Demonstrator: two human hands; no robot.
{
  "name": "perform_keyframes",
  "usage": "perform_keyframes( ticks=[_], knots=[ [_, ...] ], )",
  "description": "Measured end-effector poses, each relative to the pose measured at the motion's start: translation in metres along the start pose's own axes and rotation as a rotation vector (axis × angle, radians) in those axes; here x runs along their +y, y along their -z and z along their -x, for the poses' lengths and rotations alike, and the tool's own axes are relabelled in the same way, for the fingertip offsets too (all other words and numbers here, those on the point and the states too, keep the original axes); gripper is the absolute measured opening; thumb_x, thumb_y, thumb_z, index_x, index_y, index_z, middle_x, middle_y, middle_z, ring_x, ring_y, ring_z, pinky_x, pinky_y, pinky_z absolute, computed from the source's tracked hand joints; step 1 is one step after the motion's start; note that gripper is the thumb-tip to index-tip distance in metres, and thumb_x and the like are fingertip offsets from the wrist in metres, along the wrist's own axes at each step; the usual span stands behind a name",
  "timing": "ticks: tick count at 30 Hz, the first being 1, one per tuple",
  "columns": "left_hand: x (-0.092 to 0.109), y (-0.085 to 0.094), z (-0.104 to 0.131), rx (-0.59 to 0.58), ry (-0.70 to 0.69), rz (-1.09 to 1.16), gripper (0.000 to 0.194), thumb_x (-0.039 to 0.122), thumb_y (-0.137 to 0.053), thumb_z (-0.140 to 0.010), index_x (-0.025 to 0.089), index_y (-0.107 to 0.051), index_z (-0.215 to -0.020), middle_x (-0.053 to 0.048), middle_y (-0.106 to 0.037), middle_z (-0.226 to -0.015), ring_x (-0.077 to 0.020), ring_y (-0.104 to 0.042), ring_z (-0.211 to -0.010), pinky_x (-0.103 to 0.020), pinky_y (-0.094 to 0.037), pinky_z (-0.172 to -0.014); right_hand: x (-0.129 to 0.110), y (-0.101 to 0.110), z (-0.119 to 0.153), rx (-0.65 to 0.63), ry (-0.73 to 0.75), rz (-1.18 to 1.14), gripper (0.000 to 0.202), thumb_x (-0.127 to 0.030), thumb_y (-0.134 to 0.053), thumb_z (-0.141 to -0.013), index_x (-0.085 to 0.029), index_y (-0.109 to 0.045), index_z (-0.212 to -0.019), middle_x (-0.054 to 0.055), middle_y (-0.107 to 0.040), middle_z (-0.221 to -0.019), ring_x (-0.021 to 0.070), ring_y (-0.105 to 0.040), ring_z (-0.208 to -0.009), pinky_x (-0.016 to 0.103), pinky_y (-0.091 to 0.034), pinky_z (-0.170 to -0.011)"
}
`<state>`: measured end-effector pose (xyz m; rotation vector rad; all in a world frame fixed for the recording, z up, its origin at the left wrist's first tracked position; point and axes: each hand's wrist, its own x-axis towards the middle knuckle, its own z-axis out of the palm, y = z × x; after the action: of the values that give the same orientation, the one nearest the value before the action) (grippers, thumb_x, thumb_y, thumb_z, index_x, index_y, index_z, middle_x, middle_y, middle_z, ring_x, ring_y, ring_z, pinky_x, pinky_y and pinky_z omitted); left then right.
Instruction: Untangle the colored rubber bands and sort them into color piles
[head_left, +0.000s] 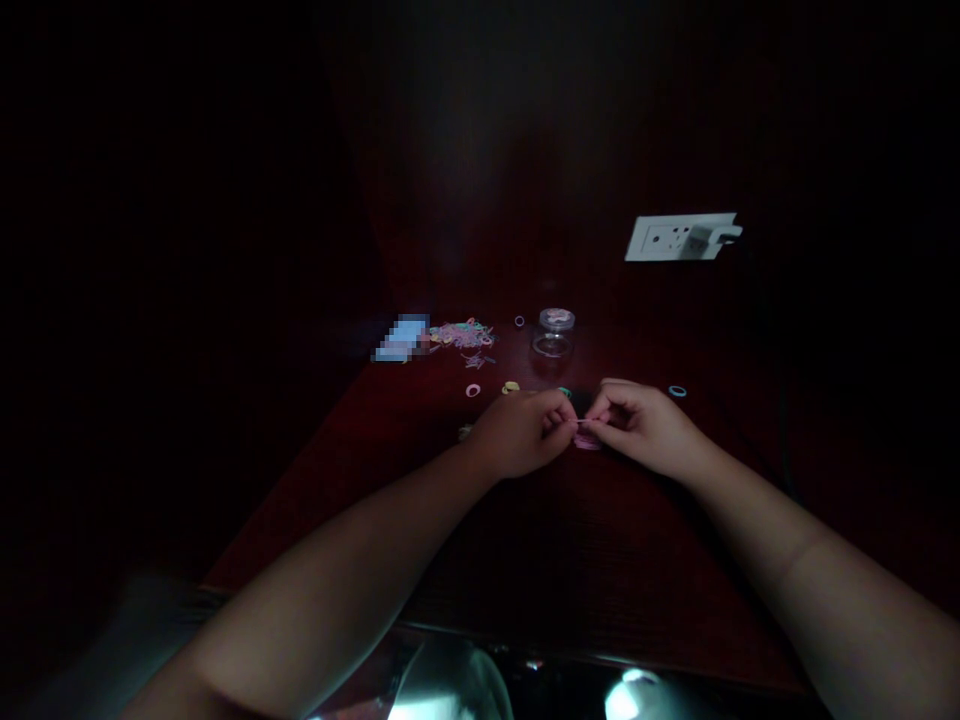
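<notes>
My left hand (529,430) and my right hand (641,425) meet above the dark red table, each closed in a pinch. Between their fingertips stretches a thin pink elastic band (583,421). Just below lies a small pile of pink bands (587,441), partly hidden by the fingers. Beyond my left hand are a yellow group of bands (511,387) and a pink ring-shaped band (472,390). A green band (565,392) shows behind the fingertips. Pale bands (466,432) peek out beside my left wrist. To the right of my right hand is a blue band (677,391).
A heap of mixed coloured bands (465,334) lies at the back left, beside a blurred bright phone-like rectangle (402,338). A clear lidded jar (553,335) stands near the wall, with a small purple band (519,321) left of it. A socket plate (667,238) holds a plug with a cable.
</notes>
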<state>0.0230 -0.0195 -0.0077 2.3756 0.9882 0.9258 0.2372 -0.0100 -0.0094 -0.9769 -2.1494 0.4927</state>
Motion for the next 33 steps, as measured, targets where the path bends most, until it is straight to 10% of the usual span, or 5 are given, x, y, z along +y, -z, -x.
perform_keyframes(
  ticks=[33],
  knots=[
    [-0.003, -0.003, -0.002, -0.035, 0.002, 0.006, 0.009, 0.025, -0.060, -0.086, 0.021, -0.065, -0.093, 0.003, -0.073, -0.083, -0.0098, -0.066, -0.069, -0.023, -0.049, -0.068, -0.015, 0.005, 0.000, -0.054, 0.074, -0.015, 0.012, -0.019, -0.065, -0.082, -0.018, -0.064, -0.070, 0.001, -0.055, -0.072, 0.0133, -0.050, -0.064, 0.026, -0.040, -0.058]
  ],
)
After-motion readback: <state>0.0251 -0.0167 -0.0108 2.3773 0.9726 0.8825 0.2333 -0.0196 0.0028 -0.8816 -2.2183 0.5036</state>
